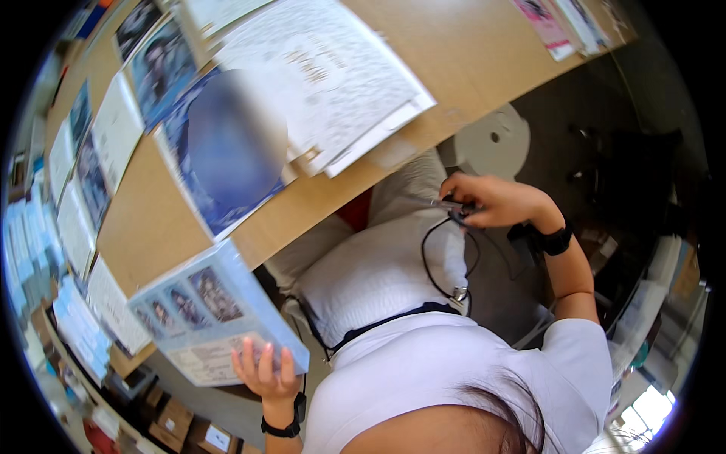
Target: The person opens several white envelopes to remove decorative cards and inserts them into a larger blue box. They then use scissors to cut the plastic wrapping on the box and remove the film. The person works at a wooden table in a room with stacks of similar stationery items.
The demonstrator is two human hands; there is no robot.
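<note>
My left hand is closed on the lower edge of a flat light-blue box, fingers over its printed face. The box has a row of small pictures and a pale text panel, and is tilted beside the table's near edge. Over my lap at the right, my right hand grips a small dark tool with a thin pale tip pointing left; its exact kind is unclear. A black cord loops from near that hand down to a metal clip at my waist.
The brown table carries a white embossed sheet stack, a blue print partly blurred, and rows of cards and pictures. Light-blue stacks stand far left. A round white stool and cardboard boxes are below table level.
</note>
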